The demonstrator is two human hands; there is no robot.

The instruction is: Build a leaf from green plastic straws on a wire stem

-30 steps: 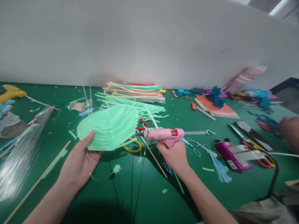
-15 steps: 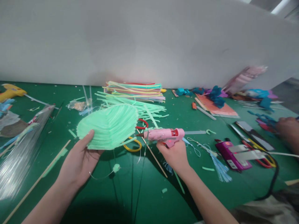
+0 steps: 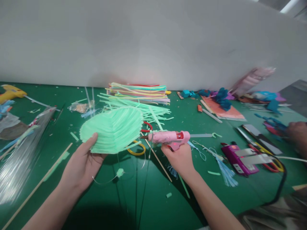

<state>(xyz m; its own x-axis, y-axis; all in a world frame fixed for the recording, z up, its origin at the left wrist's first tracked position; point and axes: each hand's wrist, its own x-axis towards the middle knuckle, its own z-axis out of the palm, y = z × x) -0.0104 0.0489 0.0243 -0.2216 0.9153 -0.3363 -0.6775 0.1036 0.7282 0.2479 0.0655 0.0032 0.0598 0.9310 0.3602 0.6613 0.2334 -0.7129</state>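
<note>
My left hand [image 3: 81,164] grips the near edge of a light green ribbed foam leaf [image 3: 112,129], thumb on top, and holds it tilted above the green table [image 3: 158,204]. My right hand [image 3: 179,158] is closed round the handle of a pink glue gun [image 3: 169,137]. The gun's nozzle points left and sits at the leaf's right edge. Thin wires run from under the leaf toward me.
Green foam strips [image 3: 144,110] and a stack of coloured foam sheets [image 3: 140,91] lie behind the leaf. A purple glue gun [image 3: 238,156] with a black cord lies to the right. Another person's hand [image 3: 296,132] is at the far right. A yellow glue gun [image 3: 11,92] rests far left.
Hardly anything has moved. The leaf and the pink glue gun have stayed in place, and the other person's hand at the right has shifted slightly.
</note>
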